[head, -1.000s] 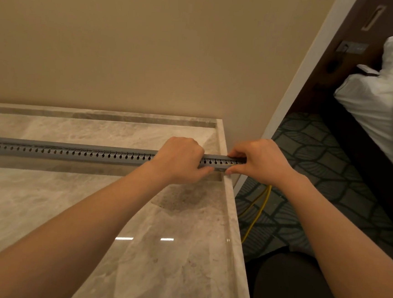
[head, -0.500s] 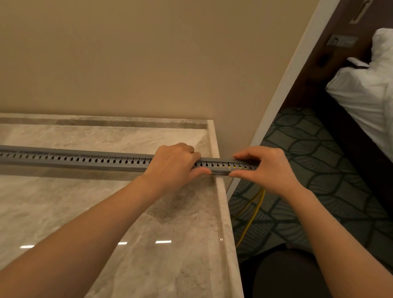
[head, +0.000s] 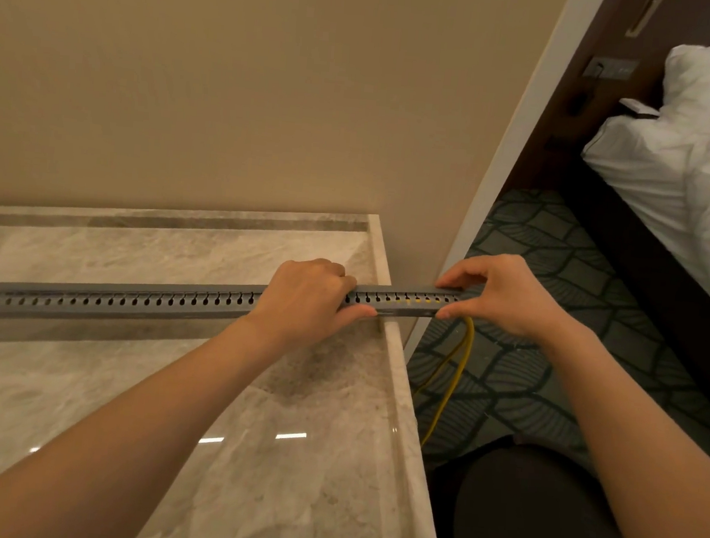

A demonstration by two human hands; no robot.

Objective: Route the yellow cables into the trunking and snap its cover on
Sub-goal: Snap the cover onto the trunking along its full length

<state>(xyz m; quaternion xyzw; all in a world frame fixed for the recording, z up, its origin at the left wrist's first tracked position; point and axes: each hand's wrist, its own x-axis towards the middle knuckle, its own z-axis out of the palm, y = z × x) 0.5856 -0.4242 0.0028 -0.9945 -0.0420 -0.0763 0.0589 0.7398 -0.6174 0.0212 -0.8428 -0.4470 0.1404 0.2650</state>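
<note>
A long grey slotted trunking [head: 136, 299] lies across the marble counter [head: 76, 394], and its right end juts past the counter's edge. My left hand [head: 308, 297] is wrapped over the trunking near that edge. My right hand [head: 501, 298] pinches the trunking's right end between thumb and fingers. Yellow shows through the slots near the end. Yellow cables [head: 451, 380] hang from under the right end down to the carpet. Whether the cover sits on top I cannot tell.
A beige wall rises behind the counter, with a white door frame [head: 504, 161] at its corner. Patterned green carpet [head: 550, 371] lies to the right, a bed with white bedding [head: 689, 160] beyond it. My dark-clothed knee [head: 537, 520] is below the right arm.
The trunking's right end has slid further out past the counter edge, and my right hand moved right with it. The left hand kept its hold.
</note>
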